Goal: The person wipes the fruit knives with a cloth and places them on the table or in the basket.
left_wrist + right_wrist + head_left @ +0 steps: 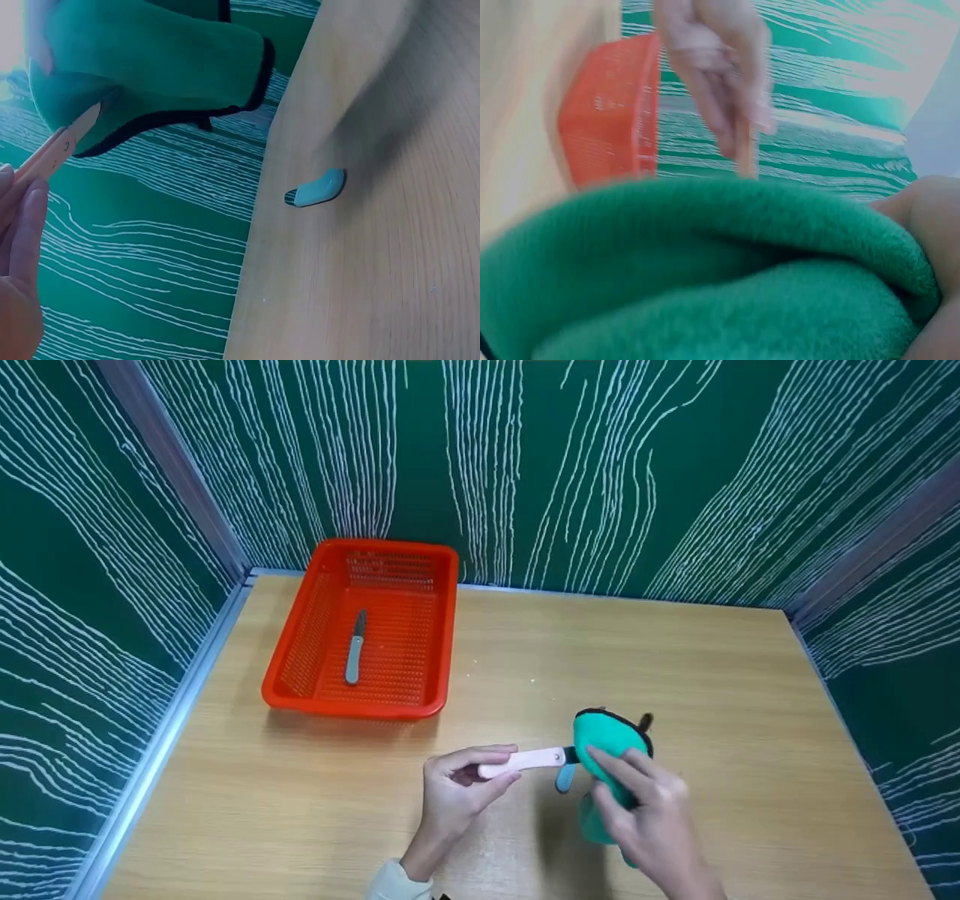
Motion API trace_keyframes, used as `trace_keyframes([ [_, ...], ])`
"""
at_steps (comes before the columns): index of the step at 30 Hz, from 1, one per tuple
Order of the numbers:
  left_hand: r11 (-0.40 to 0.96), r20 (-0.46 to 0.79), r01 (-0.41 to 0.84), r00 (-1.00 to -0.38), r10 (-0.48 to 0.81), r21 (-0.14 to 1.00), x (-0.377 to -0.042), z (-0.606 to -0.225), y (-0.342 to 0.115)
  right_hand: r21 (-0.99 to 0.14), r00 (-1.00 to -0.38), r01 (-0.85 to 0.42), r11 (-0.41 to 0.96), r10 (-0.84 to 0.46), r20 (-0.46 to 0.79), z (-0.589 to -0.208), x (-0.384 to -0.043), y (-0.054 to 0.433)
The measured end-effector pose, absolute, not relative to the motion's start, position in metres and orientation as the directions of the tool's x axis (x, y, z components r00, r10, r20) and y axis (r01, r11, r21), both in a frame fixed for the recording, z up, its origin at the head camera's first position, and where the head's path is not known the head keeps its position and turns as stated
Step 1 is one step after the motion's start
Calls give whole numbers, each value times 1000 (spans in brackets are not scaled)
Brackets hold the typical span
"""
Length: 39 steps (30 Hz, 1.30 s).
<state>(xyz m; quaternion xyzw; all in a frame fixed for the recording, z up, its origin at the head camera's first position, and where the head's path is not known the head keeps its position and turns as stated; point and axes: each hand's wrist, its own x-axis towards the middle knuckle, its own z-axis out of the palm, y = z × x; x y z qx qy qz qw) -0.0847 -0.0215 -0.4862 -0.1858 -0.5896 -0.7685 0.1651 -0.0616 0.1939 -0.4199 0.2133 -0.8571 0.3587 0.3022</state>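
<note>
My left hand (452, 789) pinches a knife (525, 763) by its pale pink handle, with the blade toward the right. A green cloth (604, 735) with dark edging covers most of that blade, and only a short dark part shows beside the handle. Gripping the cloth around the blade is my right hand (658, 814), blurred in the head view. Cloth folds fill the lower right wrist view, hiding the fingertips there. Below the raised cloth, a light blue handle (321, 187) lies on the table; the head view shows it partly behind the cloth.
A red plastic basket (352, 708) stands at the back left of the wooden table (675, 660). Inside it lies a knife with a grey handle (353, 660). Green walls with white lines enclose the table at the back and both sides.
</note>
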Motion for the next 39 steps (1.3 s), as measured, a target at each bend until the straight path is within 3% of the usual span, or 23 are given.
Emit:
trace_keyframes([
  [8, -264, 547, 539, -836, -47, 800, -86, -488, -23, -321, -713, -559, 764, -247, 656, -433, -62, 188],
  [15, -277, 560, 554, -826, -63, 785, -86, -488, -26, -303, -732, -528, 793, -244, 637, -430, -61, 197],
  [29, -274, 510, 507, -858, -64, 817, -84, -484, -34, -349, -765, -421, 837, -122, 632, -427, -65, 226],
  [39, -231, 551, 551, -832, -72, 802, -85, -486, -36, -498, -783, -404, 767, -8, 622, -421, -64, 241],
])
